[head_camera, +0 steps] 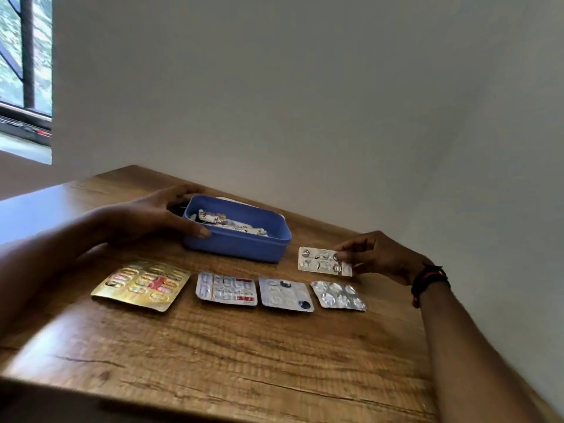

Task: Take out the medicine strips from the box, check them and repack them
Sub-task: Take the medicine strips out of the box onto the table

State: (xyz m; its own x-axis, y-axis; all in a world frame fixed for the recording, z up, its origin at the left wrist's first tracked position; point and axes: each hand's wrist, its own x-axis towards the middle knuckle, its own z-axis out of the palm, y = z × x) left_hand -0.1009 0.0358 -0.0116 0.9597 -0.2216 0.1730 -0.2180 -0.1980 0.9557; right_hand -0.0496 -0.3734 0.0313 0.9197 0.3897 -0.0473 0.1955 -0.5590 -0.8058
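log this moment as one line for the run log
left hand: grips blue box | right hand: pinches foil strip | table: gold strip and three silver strips in a row | in box: more strips

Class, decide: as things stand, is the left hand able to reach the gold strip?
Probably yes, once the left hand lets go of the blue box it grips: the gold strip lies uncovered just beside that forearm.
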